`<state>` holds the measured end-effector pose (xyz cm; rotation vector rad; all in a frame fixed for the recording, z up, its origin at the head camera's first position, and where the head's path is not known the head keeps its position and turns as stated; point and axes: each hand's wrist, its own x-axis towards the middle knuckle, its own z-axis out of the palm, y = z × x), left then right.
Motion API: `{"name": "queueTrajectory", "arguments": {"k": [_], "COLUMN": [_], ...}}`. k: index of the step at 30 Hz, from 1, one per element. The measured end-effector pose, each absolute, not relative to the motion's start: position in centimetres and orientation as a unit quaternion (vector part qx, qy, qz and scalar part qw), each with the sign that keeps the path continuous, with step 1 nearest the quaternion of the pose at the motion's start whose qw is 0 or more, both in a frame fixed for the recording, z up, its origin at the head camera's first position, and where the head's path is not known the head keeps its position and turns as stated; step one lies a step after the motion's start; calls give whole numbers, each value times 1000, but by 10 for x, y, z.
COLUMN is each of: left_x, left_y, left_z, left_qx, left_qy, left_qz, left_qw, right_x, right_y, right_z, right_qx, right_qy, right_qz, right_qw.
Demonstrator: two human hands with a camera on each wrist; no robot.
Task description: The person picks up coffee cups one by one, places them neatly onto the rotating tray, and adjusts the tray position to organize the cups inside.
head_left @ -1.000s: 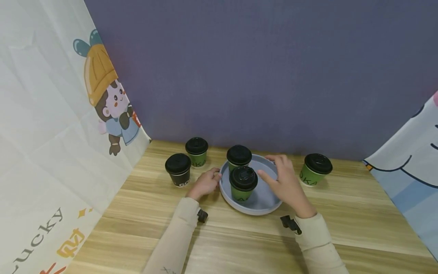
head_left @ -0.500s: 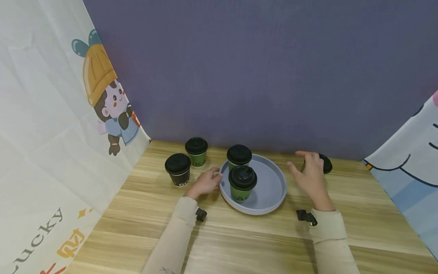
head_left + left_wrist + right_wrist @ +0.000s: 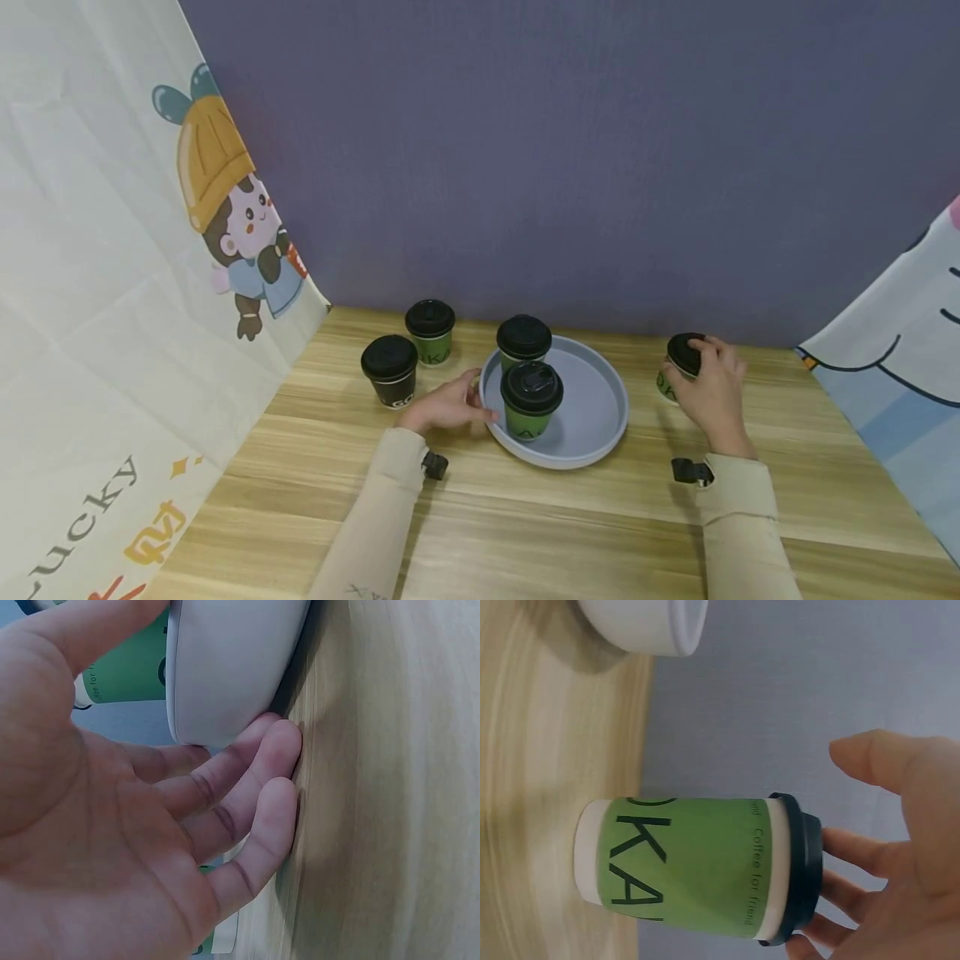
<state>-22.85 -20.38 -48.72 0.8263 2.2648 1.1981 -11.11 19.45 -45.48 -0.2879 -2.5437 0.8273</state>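
Cup [image 3: 697, 870] now at right grip [image 3: 712, 398]

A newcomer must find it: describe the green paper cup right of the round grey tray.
On the wood-grain table sits a round grey tray. To its right, by the right hand, stands a tapered green paper cup with a black lid. Only this cup stands on that side of the tray.

Four green cups [image 3: 432, 348] [image 3: 528, 423] [image 3: 524, 337] [image 3: 684, 353], one black cup [image 3: 393, 388], one tray [image 3: 588, 404], two hands [image 3: 447, 405] [image 3: 712, 400]
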Motion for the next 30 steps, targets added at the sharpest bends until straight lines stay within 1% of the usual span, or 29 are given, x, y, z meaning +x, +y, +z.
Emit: {"name": "queueTrajectory", "arguments": {"k": [4, 10, 17, 24, 30], "left_x": [-229, -228, -226, -228, -229], "left_y": [-203, -204, -206, -205, -202], "left_z": [-488, -487, -483, -486, -490], "left_qx": [306, 291, 263, 260, 247], "left_qy": [818, 824, 833, 814, 817], "left_qz": [435, 432, 432, 464, 470], "left_qw": [219, 221, 226, 232, 224], "right_x": [-112, -114, -112, -111, -113], "right_y": [196, 198, 197, 194, 194], "right_z": [-459, -463, -461, -459, -461], "right_qx": [-107, -114, -116, -119, -115], "right_qy": [-930, -935, -930, -920, -917], "right_qz": [279, 260, 265, 281, 284], "right_qw": [215, 210, 228, 244, 255]}}
